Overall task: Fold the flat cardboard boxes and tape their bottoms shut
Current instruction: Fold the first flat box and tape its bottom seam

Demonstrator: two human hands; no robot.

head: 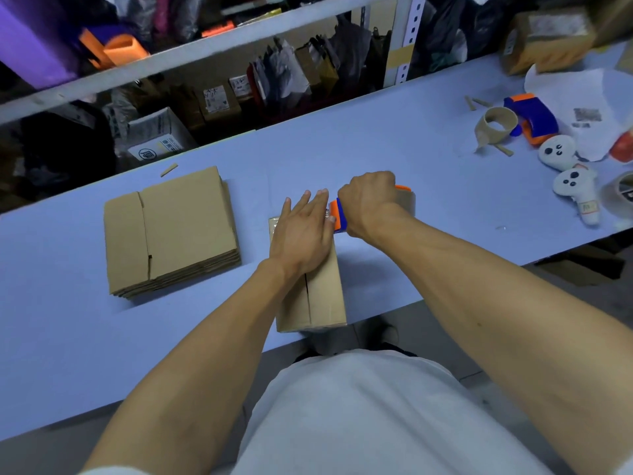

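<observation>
Left hand (pixel 301 231) fingers flat on the folded box (pixel 315 296); right hand (pixel 368 200) just beside grips the tape dispenser (pixel 339 214). Tape may wrinkle if flaps shift.

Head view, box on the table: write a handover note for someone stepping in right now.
Left hand presses flat on the folded box, holding its flaps shut.
Right hand grips the tape dispenser at the box's far end.
Seam nearest the person is untaped.
Stack of flat boxes lies left of the box, waiting.
Left to do: tape this seam, then fold and tape the stack.
</observation>
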